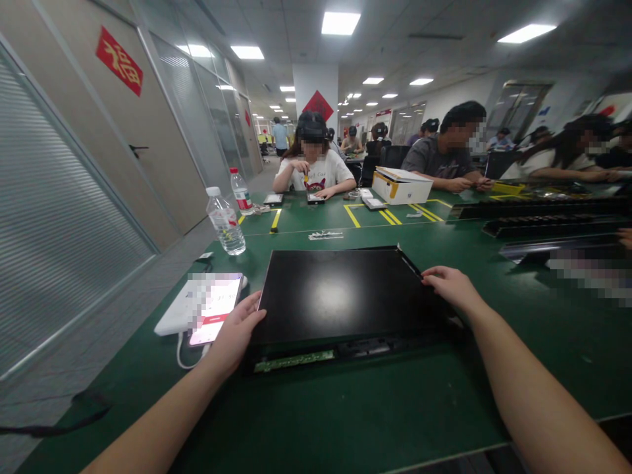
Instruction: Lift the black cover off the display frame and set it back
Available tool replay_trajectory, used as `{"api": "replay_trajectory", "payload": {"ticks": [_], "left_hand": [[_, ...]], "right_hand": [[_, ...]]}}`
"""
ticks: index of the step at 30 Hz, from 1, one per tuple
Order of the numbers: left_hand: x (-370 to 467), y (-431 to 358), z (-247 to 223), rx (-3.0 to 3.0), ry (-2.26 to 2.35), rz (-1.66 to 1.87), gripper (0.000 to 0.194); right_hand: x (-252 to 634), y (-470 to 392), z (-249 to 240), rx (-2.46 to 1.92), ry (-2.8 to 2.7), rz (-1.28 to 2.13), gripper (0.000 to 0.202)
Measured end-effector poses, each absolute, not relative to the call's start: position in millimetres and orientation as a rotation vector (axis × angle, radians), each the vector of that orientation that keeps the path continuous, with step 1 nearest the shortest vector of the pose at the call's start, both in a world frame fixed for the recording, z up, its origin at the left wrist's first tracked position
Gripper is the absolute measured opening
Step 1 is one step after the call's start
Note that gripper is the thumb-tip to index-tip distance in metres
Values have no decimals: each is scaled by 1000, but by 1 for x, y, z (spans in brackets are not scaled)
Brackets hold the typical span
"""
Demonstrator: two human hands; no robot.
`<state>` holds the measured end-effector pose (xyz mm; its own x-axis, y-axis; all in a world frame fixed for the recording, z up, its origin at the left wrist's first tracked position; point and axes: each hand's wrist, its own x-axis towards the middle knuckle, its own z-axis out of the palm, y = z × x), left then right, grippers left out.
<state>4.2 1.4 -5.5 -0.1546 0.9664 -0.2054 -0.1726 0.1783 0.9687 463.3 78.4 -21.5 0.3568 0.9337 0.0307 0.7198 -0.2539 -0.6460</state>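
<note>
A flat black screen panel (306, 283) lies over a dark frame (412, 264) on the green table in front of me. Its near side shows a narrow green circuit board (295, 361) below the panel's edge. My left hand (245, 316) holds the panel's left edge, thumb on top and fingers along the side. At the right edge, the fingers of my right hand (447, 283) are pinched together; I cannot tell whether they grip the panel alone or the frame's rim too. The panel sits slightly off the frame at the back right.
Left of the panel lie a lit phone (217, 309) and a white device (175, 306) with a cable. Water bottles (226, 222) (241, 192) stand behind them. Small loose parts (326, 235) lie beyond the panel. Long black strips (533, 225) occupy the right. A person (316, 164) works opposite, near a white box (402, 185).
</note>
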Motion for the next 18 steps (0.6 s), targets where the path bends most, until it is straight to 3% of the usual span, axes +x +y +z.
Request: {"api": "replay_trajectory", "payload": {"ticks": [18], "left_hand": [[0,5,-13,894,1260,1274,56]], "right_hand": [[466,80,-24,-2022,-1421,492,20]]}}
